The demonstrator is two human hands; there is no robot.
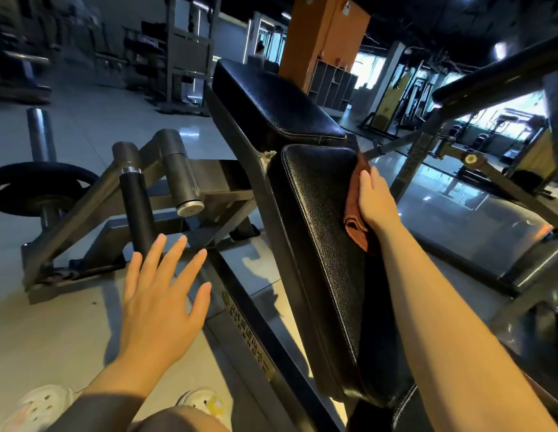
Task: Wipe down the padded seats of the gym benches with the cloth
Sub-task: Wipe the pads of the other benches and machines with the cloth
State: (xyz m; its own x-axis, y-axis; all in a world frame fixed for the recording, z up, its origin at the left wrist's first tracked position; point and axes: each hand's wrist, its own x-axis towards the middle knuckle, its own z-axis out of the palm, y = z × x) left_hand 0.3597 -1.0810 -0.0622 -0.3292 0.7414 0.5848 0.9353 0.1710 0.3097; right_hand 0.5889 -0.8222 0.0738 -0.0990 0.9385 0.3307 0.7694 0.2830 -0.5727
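The wiping is under way on the long black padded vinyl seat (327, 260) that runs from the centre of the view down toward 5 o'clock. The right hand (376, 201) lies flat on a folded rust-brown cloth (355, 213), pressing it against the seat's right-hand edge with the fingers pointing toward 12 o'clock; whether the thumb hooks round the cloth cannot be told, since it is hidden on the far side. The left hand (161, 294) hovers at about 8 o'clock with its fingers spread and straight, holding nothing and touching nothing, above the grey steel frame (265, 325) of the bench. A second black padded cushion (274, 104) sits above the seat toward 12 o'clock, nearly touching its upper end. By my reading, only the seat's upper right edge is being covered at this moment — most of the leather face toward 6 o'clock shows no cloth on it. The next move likely calls for drawing the cloth along the pad's length with even pressure, then shifting to the upper cushion.
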